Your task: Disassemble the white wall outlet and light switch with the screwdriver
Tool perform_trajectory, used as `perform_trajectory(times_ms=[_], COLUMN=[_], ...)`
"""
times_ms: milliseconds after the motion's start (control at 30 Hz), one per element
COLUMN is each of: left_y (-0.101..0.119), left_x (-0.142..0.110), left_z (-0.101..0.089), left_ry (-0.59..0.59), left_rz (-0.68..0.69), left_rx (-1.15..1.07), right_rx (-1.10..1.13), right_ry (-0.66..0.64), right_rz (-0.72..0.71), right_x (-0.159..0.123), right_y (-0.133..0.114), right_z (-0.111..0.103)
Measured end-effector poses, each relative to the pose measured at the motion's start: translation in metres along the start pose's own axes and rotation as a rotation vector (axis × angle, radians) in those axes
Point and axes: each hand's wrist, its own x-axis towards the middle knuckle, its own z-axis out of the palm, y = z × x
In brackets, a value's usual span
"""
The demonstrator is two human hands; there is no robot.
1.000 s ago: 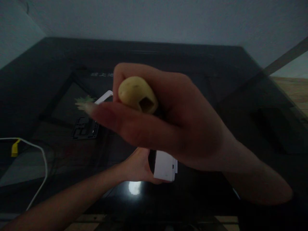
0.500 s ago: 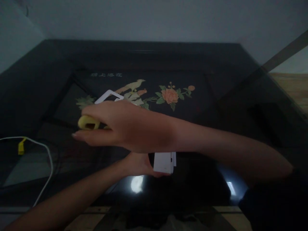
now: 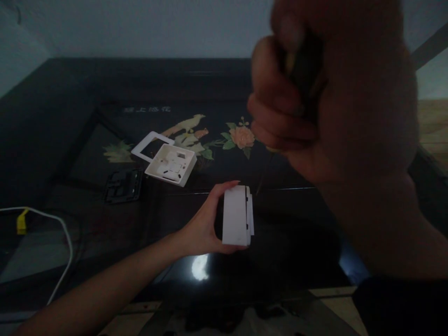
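Observation:
My left hand (image 3: 205, 226) grips a white plastic wall-switch box (image 3: 235, 215) stood on its side, thumb and fingers at opposite edges. Thin white plates and small dark clips show along its right side. Raised close to the camera, my right hand (image 3: 336, 107) is wrapped round the dark and yellow handle of a screwdriver (image 3: 310, 63). Its thin shaft is faint and points down toward the box, apart from it as far as I can see. An open white back box (image 3: 171, 164) lies beyond my left hand, touching or overlapping a white frame (image 3: 142, 145).
A black plastic mounting plate (image 3: 123, 186) lies left of the open box. On the left a white cable (image 3: 66, 228) with a yellow tag (image 3: 21, 223) curves over the glossy black table (image 3: 224, 84), which has a bird-and-flower picture. A wall (image 3: 157, 28) rises behind.
My right hand has swung from the left, across the table, up to the right with the screwdriver, uncovering the open box and black plate. My left hand still holds the switch box.

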Motion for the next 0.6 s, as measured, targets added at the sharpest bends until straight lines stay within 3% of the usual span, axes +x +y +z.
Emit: perform_trajectory(times_ms=[100, 267, 600], left_y=[-0.001, -0.004, -0.008], left_x=[0.000, -0.001, -0.002], left_z=[0.000, -0.002, -0.003], left_ry=[0.005, 0.015, 0.020], left_rz=[0.013, 0.055, 0.115], left_rx=[0.006, 0.054, 0.102], right_rx=[0.042, 0.117, 0.272], right_ry=[0.196, 0.347, 0.298], right_rz=[0.069, 0.129, 0.152], right_x=[-0.020, -0.033, -0.039], right_y=[0.005, 0.007, 0.010], right_z=[-0.008, -0.007, 0.006])
